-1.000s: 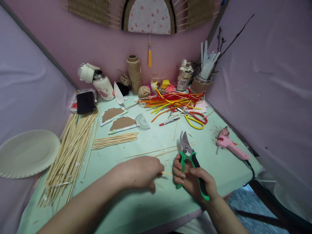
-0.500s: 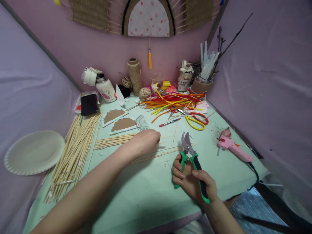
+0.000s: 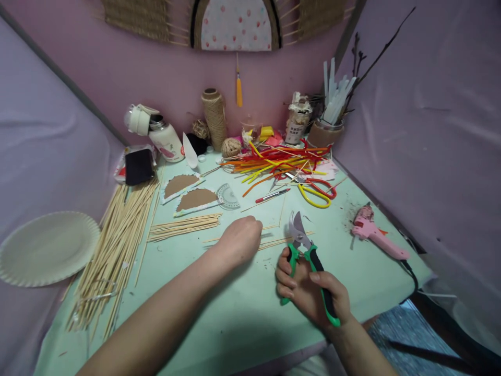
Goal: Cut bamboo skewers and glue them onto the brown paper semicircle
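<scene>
My right hand [image 3: 311, 287] is wrapped round the green-and-black handles of a pair of pruning shears [image 3: 299, 237], whose blades stand apart and point away from me. My left hand [image 3: 241, 239] is closed, knuckles up, low over a few loose thin bamboo sticks [image 3: 276, 243] in the middle of the table. Its fingertips are hidden, so what they grip cannot be made out. Left of that hand lies a neat bundle of bamboo sticks [image 3: 186, 227]. Behind it are two half-round cardboard pieces [image 3: 198, 199] with pale edging and a clear protractor [image 3: 228, 197].
A large pile of sticks [image 3: 117, 245] and a white paper plate [image 3: 49, 248] lie at left. A pink glue gun [image 3: 378, 235] with a cord rests at right. Farther back are a marker [image 3: 273, 196], scissors [image 3: 315, 196], coloured pipe cleaners [image 3: 274, 162], a twine spool [image 3: 214, 120] and a bottle [image 3: 166, 141].
My left hand has come slightly nearer to me and right, uncovering the end of the stick bundle. My right hand and the shears have hardly moved. The view has shifted a little.
</scene>
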`<state>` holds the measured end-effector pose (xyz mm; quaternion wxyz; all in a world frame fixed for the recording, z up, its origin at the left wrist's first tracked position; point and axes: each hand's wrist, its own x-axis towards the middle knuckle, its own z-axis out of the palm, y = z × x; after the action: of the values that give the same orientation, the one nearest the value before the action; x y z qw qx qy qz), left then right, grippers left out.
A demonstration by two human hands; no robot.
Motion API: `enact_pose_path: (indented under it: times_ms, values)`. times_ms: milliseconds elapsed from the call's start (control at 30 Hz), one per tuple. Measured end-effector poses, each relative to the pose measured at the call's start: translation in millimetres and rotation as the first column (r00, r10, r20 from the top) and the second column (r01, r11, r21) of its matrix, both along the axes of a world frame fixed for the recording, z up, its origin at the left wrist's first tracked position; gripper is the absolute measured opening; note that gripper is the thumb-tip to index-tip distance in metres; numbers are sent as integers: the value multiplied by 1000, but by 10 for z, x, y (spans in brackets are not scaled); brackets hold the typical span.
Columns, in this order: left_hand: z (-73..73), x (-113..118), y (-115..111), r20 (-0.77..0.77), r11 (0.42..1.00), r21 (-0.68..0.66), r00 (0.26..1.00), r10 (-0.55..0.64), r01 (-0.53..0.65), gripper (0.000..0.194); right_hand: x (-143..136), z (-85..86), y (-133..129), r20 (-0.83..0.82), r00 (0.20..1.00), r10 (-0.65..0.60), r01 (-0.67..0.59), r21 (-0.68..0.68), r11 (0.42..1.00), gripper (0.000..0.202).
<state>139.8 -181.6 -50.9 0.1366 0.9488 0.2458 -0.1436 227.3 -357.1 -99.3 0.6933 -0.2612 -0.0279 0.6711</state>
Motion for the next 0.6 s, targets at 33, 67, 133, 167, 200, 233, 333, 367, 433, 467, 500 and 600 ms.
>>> enact_pose_path:
  times_ms: [33,67,133,167,200,233,333,367,433,467,500,600]
  values:
    - [12,-1,4,6,1000,-2,1000,3,-3,23,-1,1,1,0,1000,-5,5,-2,1000,46]
    - [26,-3,7,10,1000,-4,1000,9,-9,23,-2,2,2,1,1000,-9,9,-4,1000,46]
    - [58,-11,5,9,1000,-12,1000,23,-23,23,-4,8,3,9,1000,-12,12,-8,1000,46]
    - [70,-17,0,6,1000,-19,1000,24,-24,23,-4,11,4,14,1000,-11,11,-9,1000,46]
    - [78,-23,-6,3,999,-30,1000,17,-17,23,-5,13,4,18,1000,-7,7,-10,1000,46]
    - [81,-28,-13,-2,999,-41,1000,7,-7,23,-6,14,5,22,1000,-3,3,-10,1000,46]
    - [61,-31,-30,-9,998,-59,1000,-16,16,24,-10,9,6,27,1000,2,-2,-3,1000,46]
    - [49,-28,-32,-11,998,-57,1000,-17,16,24,-12,6,5,25,1000,2,-2,0,1000,45]
    - [26,-21,-32,-5,999,-45,1000,-16,15,25,-14,-2,4,17,1000,1,-1,5,1000,45]
    - [20,-19,-29,-2,999,-39,1000,-18,18,24,-16,-5,3,12,1000,1,-2,8,1000,45]
    - [17,-20,-25,-1,999,-34,1000,-18,18,24,-17,-8,2,7,1000,1,-1,10,1000,45]
    - [44,-44,-4,3,1000,-24,1000,-18,18,23,-22,-15,-2,-5,1000,-1,1,25,1000,46]
